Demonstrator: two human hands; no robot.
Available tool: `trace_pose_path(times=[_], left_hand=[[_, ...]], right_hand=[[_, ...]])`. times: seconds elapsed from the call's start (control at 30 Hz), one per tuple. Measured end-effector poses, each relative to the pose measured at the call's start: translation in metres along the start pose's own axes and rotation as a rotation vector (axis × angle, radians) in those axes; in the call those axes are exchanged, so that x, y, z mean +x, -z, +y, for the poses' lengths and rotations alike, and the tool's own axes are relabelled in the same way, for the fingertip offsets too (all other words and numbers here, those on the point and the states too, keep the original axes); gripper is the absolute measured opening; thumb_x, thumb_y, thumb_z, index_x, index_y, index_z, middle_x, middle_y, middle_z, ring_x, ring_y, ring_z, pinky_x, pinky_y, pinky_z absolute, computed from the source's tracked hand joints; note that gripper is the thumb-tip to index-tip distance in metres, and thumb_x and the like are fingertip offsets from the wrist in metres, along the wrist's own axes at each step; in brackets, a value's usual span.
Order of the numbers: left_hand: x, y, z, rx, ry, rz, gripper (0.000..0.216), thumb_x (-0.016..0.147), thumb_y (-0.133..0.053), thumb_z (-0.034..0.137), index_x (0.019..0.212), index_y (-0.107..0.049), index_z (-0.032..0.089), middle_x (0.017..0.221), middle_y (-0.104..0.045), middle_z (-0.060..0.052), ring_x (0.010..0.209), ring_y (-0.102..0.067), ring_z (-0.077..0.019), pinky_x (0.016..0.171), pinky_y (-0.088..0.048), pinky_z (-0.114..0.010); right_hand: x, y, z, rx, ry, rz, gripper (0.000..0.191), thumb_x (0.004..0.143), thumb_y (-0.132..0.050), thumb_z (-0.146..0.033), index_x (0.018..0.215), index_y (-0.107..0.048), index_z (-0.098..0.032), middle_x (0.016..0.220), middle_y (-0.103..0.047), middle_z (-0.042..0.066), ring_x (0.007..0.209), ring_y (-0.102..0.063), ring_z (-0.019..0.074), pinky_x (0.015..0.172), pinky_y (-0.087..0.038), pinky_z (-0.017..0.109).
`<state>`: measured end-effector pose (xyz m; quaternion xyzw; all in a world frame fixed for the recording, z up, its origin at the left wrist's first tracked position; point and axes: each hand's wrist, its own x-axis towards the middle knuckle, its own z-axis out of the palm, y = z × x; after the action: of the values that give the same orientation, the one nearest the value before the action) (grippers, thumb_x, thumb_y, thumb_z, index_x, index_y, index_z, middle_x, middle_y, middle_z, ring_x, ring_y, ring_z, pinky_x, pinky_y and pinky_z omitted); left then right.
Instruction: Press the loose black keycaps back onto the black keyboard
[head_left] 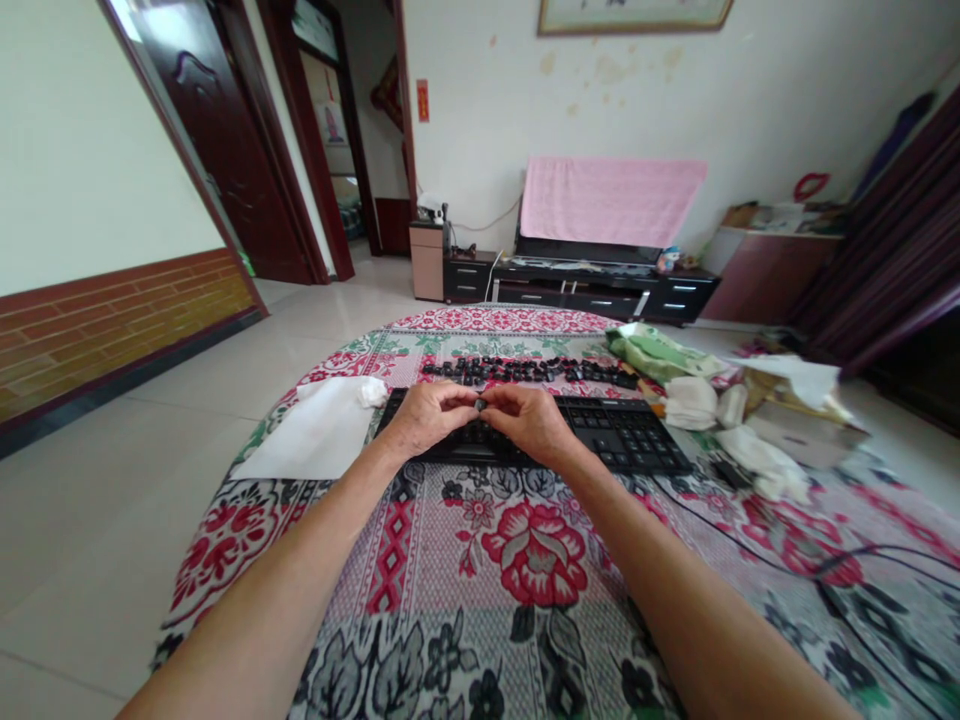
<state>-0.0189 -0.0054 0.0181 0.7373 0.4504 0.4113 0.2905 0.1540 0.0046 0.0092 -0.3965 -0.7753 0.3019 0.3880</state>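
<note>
A black keyboard [600, 440] lies across the table in front of me, its left and middle part partly covered by my hands. Just above it, my left hand [430, 414] and my right hand [531, 416] meet fingertip to fingertip. Between them they pinch one small dark keycap [480, 405]. Both hands are closed on it from opposite sides. Behind the keyboard, many loose black keycaps [517, 370] lie in a long strip on the cloth.
A white paper sheet [307, 435] with a crumpled tissue [371, 392] lies left of the keyboard. To the right sit a green bag [660, 352], crumpled tissues [765, 462] and a box [799, 425]. A black cable [739, 541] crosses the flowered tablecloth [534, 555].
</note>
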Motion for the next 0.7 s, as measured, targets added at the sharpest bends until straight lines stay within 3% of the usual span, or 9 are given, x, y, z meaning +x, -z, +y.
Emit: trace_pose_path(times=[0.43, 0.7], left_hand=[[-0.0009, 0.0007, -0.0068, 0.176, -0.037, -0.036, 0.019, 0.068, -0.056, 0.029, 0.082, -0.064, 0.018, 0.071, -0.064, -0.002, 0.063, -0.056, -0.0113, 0.059, -0.043, -0.022], [-0.0005, 0.0070, -0.0096, 0.238, -0.093, -0.054, 0.023, 0.070, -0.054, 0.030, 0.087, -0.064, 0.018, 0.076, -0.064, -0.002, 0.066, -0.056, -0.0113, 0.062, -0.043, -0.023]], right_hand=[[-0.0011, -0.0002, 0.0024, -0.042, 0.039, -0.077, 0.023, 0.073, -0.050, -0.027, 0.090, -0.062, -0.020, 0.078, -0.063, 0.001, 0.069, -0.056, 0.0122, 0.064, -0.044, 0.026], [-0.0008, 0.0011, -0.0045, -0.173, 0.093, -0.030, 0.021, 0.072, -0.049, -0.023, 0.088, -0.062, -0.018, 0.079, -0.064, 0.002, 0.070, -0.057, 0.0127, 0.066, -0.043, 0.025]])
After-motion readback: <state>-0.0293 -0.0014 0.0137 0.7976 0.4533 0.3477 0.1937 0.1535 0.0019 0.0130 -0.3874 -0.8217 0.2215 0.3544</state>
